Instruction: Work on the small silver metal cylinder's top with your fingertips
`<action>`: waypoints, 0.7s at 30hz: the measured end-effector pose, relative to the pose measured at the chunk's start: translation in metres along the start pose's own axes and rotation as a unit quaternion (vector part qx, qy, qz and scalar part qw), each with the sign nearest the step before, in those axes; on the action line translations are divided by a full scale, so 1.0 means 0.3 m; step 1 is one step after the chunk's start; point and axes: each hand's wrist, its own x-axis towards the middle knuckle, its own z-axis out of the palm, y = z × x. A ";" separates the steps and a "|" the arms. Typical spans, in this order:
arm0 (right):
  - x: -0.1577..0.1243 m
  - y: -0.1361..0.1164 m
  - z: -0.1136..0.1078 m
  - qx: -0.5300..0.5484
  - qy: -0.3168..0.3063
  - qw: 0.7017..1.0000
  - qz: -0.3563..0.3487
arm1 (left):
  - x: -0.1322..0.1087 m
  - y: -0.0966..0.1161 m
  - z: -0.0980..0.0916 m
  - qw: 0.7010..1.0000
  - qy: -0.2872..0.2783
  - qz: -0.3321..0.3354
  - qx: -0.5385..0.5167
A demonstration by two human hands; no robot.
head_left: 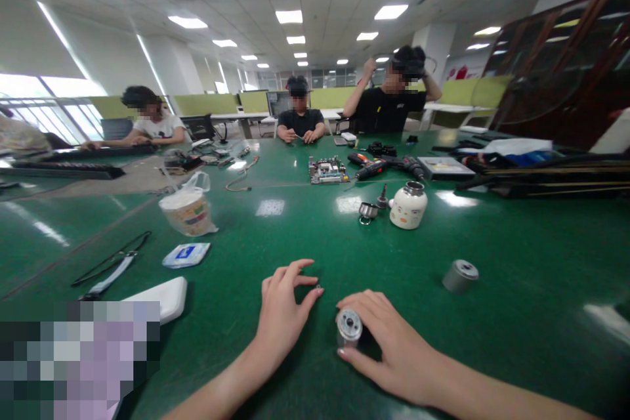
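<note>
My right hand (pixel 394 348) lies on the green table (pixel 305 236) with its fingers wrapped round a small silver metal cylinder (pixel 349 327), whose round end faces me. My left hand (pixel 283 312) rests just left of it, thumb and forefinger pinched on a tiny dark part (pixel 318 287) that is too small to name. A second silver cylinder (pixel 459 275) lies on its side further right, apart from both hands. Beyond them stands a white jar-shaped bottle (pixel 408 207) with small metal rings and caps (pixel 369 211) beside it.
On the left are a paper cup in a plastic bag (pixel 188 209), a wipes packet (pixel 186 254), a white case (pixel 165 295) and a black strap (pixel 111 262). A circuit board (pixel 327 170) and power drills (pixel 384 167) lie mid-table. Three other people sit at the far side.
</note>
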 end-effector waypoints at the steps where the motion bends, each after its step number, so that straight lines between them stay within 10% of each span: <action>1: 0.000 0.001 0.001 -0.001 0.000 1.000 0.000 | -0.001 -0.004 0.003 1.000 -0.003 0.002 0.006; 21: 0.002 0.011 0.007 0.009 0.004 1.000 -0.013 | -0.070 0.170 -0.054 0.983 -0.072 0.088 -0.142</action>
